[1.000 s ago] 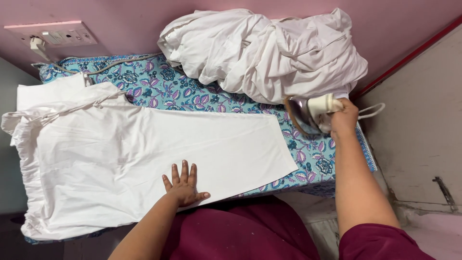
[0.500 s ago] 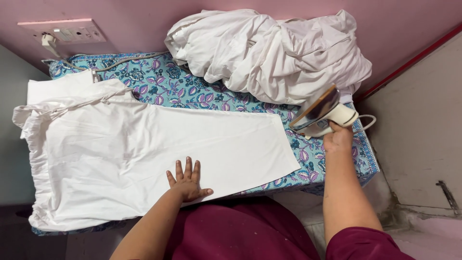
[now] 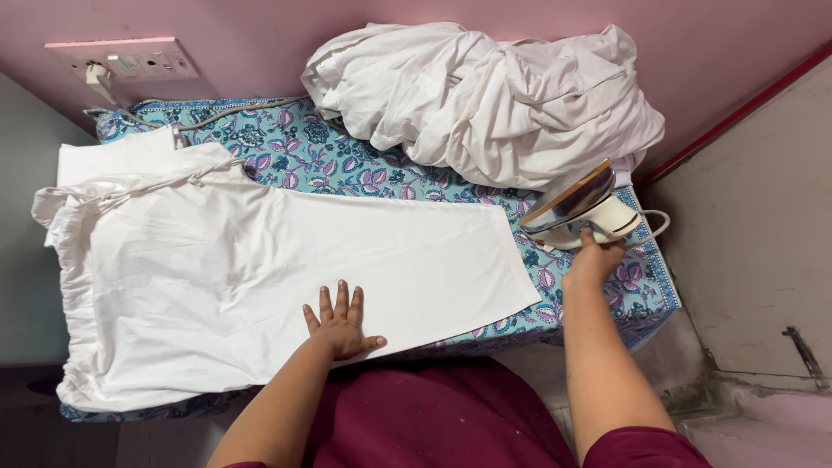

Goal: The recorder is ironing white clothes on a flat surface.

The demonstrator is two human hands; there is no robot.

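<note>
White garment [image 3: 286, 277] lies long axis left–right; left hand [image 3: 341, 325] rests open and flat on its near edge; right hand [image 3: 591, 260] grips the tilted iron [image 3: 579, 208] just beyond its right end.

I see soft, even light from above, bright on the white garment [image 3: 286, 277] with slight washout; shadows are faint, focus sharp, corners a little dimmer.

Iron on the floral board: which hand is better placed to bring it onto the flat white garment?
Right. The right hand already grips the iron, tilted up beside the garment's narrow end. The left hand lies flat on the cloth, pinning it.
</note>
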